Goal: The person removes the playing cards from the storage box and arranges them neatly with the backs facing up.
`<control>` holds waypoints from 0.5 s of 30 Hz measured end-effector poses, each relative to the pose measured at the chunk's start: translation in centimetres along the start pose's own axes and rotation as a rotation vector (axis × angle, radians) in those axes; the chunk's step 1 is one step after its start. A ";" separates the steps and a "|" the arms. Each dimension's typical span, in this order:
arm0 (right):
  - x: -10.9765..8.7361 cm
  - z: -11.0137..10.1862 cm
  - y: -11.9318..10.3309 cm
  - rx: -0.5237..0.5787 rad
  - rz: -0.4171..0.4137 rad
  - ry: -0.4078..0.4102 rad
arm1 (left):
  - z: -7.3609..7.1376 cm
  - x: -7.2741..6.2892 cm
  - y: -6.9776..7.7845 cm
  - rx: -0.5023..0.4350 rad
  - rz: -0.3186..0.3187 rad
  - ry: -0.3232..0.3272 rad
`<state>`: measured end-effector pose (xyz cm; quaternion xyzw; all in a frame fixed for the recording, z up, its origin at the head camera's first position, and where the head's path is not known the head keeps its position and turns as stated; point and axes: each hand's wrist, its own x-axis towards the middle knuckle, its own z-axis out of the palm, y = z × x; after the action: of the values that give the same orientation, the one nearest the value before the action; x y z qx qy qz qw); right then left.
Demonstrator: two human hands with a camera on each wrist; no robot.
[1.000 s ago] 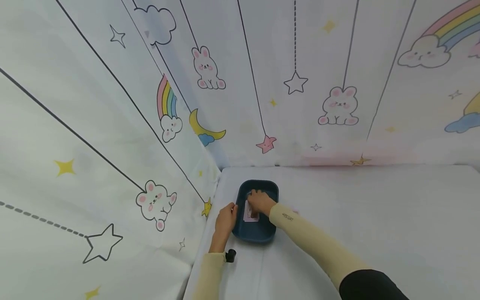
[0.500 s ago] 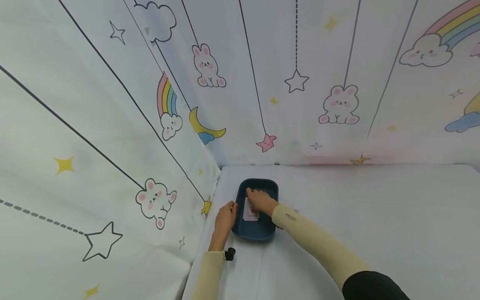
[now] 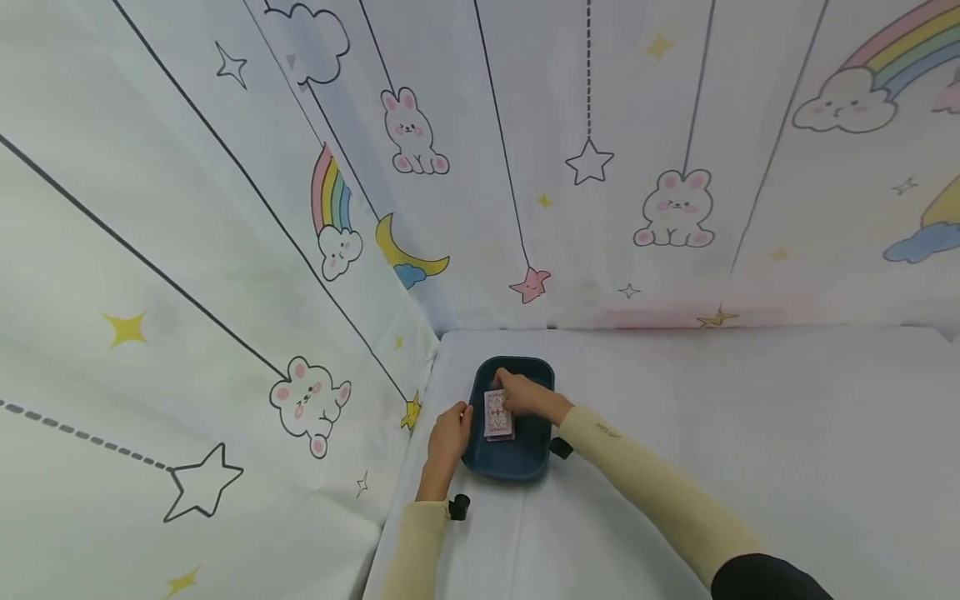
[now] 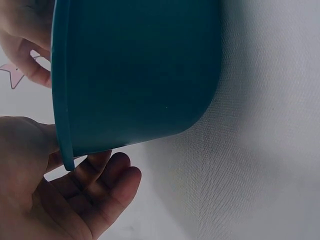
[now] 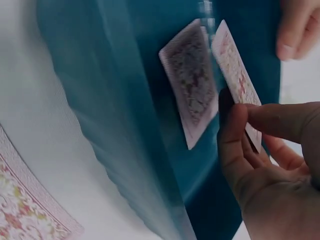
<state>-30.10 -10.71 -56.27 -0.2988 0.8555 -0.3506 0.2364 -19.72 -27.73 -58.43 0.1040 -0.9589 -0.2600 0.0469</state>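
Note:
A dark blue-green plastic tub (image 3: pixel 517 462) stands on the white surface. My left hand (image 3: pixel 450 432) grips its left rim; in the left wrist view, the thumb side meets the rim (image 4: pixel 61 90) and the fingers curl beneath it outside. My right hand (image 3: pixel 525 395) reaches into the tub. Between thumb and fingers it pinches a playing card (image 5: pixel 234 67) with a red floral back, tilted on edge. Beside that, more such cards (image 5: pixel 190 80) lie in a small stack against the tub's inside. From the head, the patterned card backs (image 3: pixel 498 414) show left of the right hand.
Another floral-patterned card (image 5: pixel 25 205) lies outside the tub on the white tablecloth (image 3: pixel 712 433), cut by the right wrist view's edge. Cloth walls printed with rabbits and stars (image 3: pixel 525 167) rise behind and to the left. Small black wrist cameras sit by both wrists.
My right hand has shifted slightly right, its wrist turning, so that more of the patterned card backs shows. My left hand stays on the tub's rim.

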 end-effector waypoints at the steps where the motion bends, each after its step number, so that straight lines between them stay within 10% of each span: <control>1: -0.2 -0.2 0.2 0.014 -0.004 0.008 | 0.1 0.0 0.0 -0.001 -0.009 -0.006; 15: -5.4 -4.1 4.1 0.199 -0.148 0.070 | 0.2 -0.2 0.0 -0.038 -0.021 0.014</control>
<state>-30.24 -2.82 -55.67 -0.3238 0.7999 -0.4604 0.2082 -19.51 -27.58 -58.67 0.1147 -0.9523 -0.2779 0.0530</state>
